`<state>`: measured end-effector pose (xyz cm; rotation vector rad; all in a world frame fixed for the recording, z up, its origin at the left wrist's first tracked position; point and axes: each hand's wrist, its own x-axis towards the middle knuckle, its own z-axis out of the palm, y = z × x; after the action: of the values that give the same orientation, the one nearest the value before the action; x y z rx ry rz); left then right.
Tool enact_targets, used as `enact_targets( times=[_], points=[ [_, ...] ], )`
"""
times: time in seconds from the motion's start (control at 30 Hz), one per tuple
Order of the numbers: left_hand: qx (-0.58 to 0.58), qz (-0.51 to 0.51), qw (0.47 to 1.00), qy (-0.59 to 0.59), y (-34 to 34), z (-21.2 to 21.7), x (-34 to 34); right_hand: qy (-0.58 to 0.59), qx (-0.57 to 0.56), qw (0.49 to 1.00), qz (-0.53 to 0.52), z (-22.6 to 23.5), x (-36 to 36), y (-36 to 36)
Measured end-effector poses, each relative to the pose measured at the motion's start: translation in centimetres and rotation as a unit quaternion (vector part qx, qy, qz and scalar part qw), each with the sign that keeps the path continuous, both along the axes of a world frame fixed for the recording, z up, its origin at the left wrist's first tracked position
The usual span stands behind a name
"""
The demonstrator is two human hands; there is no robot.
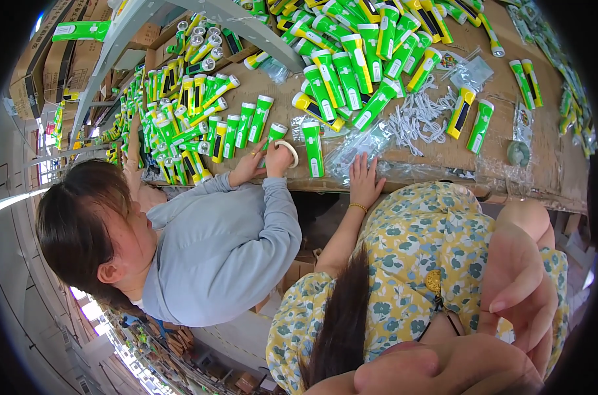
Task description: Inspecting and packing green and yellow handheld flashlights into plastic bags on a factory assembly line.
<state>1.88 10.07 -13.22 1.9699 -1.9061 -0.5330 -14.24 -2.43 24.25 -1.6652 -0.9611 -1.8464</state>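
Fingers [360,172] of the left hand [366,186] spread flat, gripping nothing, by clear bags [351,153] near the table [434,162] edge, bare room rightward; the right hand [521,283] half-curls, visibly empty. An upper-left box [159,43] holds flashlights [210,43].

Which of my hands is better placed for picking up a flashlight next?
Probably your left hand: it rests on the table, near a green flashlight. Your right hand is raised, away from the table.

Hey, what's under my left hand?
Clear plastic packaging shows around your left hand, on the brown tabletop. Whatever lies directly beneath the hand is covered.
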Motion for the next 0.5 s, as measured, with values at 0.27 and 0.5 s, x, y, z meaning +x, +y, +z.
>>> enact_targets(
  times=[0.27,0.5],
  points=[
    [-0.004,0.001,1.000,0.000,0.01,0.05,0.04,0.048,0.022,0.997,-0.057,-0.35,-1.02,0.25],
    [-0.013,0.001,1.000,0.006,-0.19,0.39,-0.33,0.051,0.021,0.998,-0.023,0.34,-0.60,0.10]
  ],
)
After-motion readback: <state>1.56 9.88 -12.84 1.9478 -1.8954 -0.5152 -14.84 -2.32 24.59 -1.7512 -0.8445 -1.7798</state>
